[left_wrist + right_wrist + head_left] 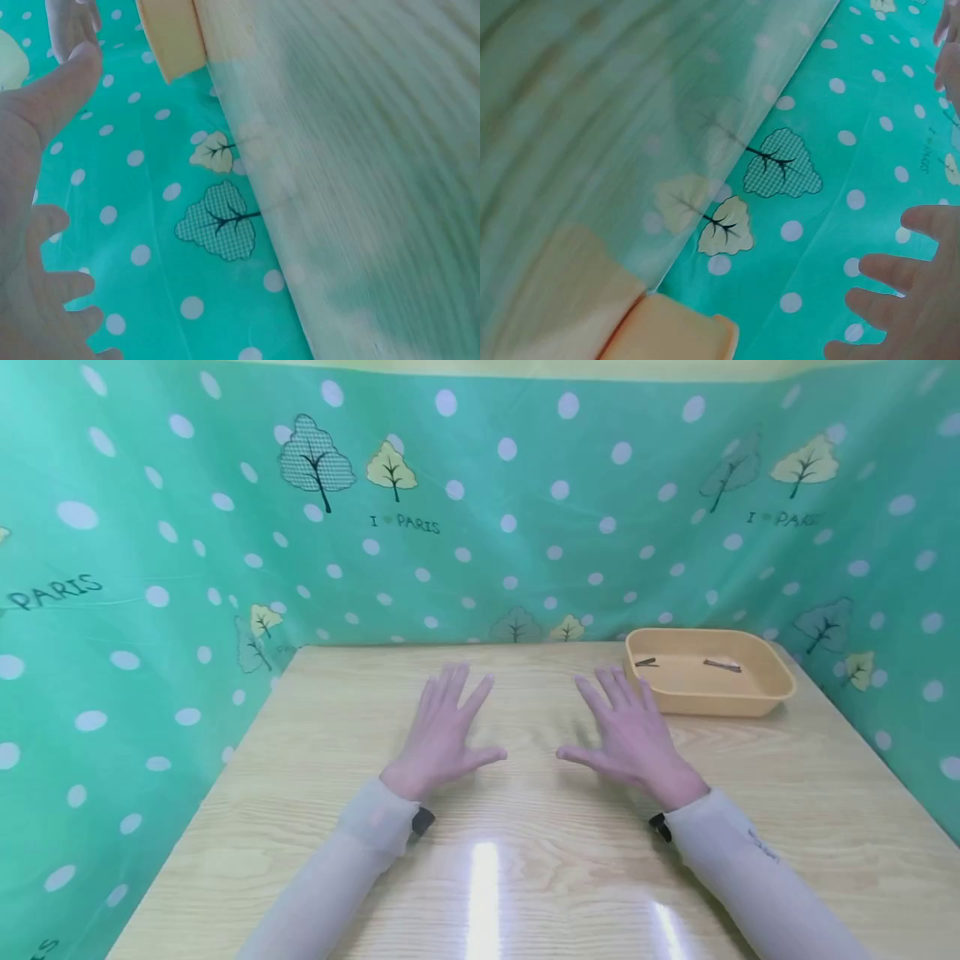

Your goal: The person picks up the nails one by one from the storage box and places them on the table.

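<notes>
My left hand (pixel 438 735) is held over the middle of the wooden table (pixel 525 877), palm down, with fingers spread and nothing in it. To its right my right hand (pixel 633 735) mirrors it, fingers straight and spread, also without any object. Nearest to the right hand is a shallow orange-tan tray (pixel 720 704) at the back right of the table. Inside the tray lie small dark slender pieces (pixel 647 662) on the left and a thin brownish clip-like piece (pixel 722 666) nearer the middle; their exact kind is too small to tell.
A green curtain (pixel 510 552) with white dots and printed trees surrounds the table at the back and both sides. Bright light reflections (pixel 483 902) show on the glossy tabletop near the front. Dark bands (pixel 423 820) sit at both wrists below the pale sleeves.
</notes>
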`<state>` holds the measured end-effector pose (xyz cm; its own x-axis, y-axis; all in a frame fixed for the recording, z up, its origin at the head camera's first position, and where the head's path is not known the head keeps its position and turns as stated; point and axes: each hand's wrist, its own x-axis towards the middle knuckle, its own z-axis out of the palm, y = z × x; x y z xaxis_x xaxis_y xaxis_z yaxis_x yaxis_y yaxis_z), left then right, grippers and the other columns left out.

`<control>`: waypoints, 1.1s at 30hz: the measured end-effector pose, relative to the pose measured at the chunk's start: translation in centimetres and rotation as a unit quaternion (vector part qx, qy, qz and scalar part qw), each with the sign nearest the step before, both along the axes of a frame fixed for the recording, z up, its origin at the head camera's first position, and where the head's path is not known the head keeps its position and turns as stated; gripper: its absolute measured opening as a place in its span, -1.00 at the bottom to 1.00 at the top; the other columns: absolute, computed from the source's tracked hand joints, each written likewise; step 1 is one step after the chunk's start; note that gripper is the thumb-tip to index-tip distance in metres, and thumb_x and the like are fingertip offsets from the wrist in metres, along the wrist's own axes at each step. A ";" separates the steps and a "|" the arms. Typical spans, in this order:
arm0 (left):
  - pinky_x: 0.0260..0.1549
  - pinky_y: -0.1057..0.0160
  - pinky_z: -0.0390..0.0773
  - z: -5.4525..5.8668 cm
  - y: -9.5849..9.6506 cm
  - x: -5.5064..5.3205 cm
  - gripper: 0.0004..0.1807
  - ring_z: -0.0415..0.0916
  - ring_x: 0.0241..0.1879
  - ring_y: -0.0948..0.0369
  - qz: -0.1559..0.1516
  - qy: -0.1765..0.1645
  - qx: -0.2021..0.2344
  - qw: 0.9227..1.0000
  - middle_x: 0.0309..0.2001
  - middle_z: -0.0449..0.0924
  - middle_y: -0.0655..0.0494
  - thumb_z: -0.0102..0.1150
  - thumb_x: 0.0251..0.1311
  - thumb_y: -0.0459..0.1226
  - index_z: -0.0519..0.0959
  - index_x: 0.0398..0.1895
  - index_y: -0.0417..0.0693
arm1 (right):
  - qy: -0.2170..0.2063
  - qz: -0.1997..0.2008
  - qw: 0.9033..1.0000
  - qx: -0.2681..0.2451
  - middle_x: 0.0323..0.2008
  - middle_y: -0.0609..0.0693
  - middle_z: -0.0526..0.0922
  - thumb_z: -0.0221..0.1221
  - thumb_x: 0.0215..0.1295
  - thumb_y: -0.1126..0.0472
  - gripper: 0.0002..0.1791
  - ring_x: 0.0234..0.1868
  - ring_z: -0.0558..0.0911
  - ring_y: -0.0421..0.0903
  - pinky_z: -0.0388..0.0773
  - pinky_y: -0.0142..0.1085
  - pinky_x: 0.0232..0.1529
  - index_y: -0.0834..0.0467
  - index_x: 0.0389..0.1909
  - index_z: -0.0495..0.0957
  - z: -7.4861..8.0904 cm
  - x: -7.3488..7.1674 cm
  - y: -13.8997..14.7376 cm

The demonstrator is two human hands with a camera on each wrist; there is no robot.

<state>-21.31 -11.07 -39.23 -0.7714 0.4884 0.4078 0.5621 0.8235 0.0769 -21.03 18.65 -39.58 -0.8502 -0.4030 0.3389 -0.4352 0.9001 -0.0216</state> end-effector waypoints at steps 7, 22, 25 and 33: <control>0.36 -0.12 -0.02 0.3 1.5 -1.2 0.07 -0.07 0.43 -0.12 -0.029 -0.004 0.029 0.999 0.44 -0.01 -0.19 0.25 -0.05 0.28 0.10 0.47 0.02 | -0.010 -0.005 1.000 -0.020 0.42 0.23 0.08 -0.09 -0.07 -0.65 0.19 0.42 0.01 0.27 -0.11 0.28 0.34 0.05 0.46 0.06 0.1 -0.2 1.4; 0.36 0.02 0.08 0.5 5.8 -2.4 -0.04 0.05 0.40 -0.01 -0.064 -0.036 0.059 0.996 0.42 0.12 -0.10 0.28 0.00 0.19 0.19 0.42 -0.02 | -0.032 -0.029 0.998 -0.039 0.39 0.28 0.12 0.00 0.03 -0.55 0.13 0.40 0.04 0.29 -0.08 0.24 0.33 0.10 0.47 0.05 1.2 -0.4 5.2; 0.34 0.00 0.13 0.5 6.6 -2.6 -0.06 0.08 0.39 0.00 -0.072 -0.041 0.071 0.994 0.41 0.14 -0.11 0.27 0.02 0.18 0.21 0.41 -0.04 | -0.027 -0.034 0.998 -0.039 0.38 0.30 0.14 0.02 0.04 -0.53 0.12 0.39 0.06 0.30 -0.07 0.27 0.31 0.13 0.45 0.07 1.5 -0.5 6.0; 0.30 0.01 0.23 0.6 9.0 -3.2 -0.13 0.10 0.38 0.02 -0.075 -0.091 0.093 0.989 0.40 0.15 -0.07 0.23 0.10 0.13 0.19 0.41 -0.06 | -0.006 -0.045 0.996 -0.071 0.30 0.34 0.25 0.13 0.03 -0.45 0.06 0.33 0.17 0.31 0.05 0.24 0.27 0.21 0.38 0.21 1.8 -1.0 8.3</control>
<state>-24.49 -2.06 -38.58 -0.7649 0.5328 0.3620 0.6399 0.6935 0.3312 -22.03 26.99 -37.79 -0.8852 -0.2736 0.3763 -0.3514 0.9232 -0.1555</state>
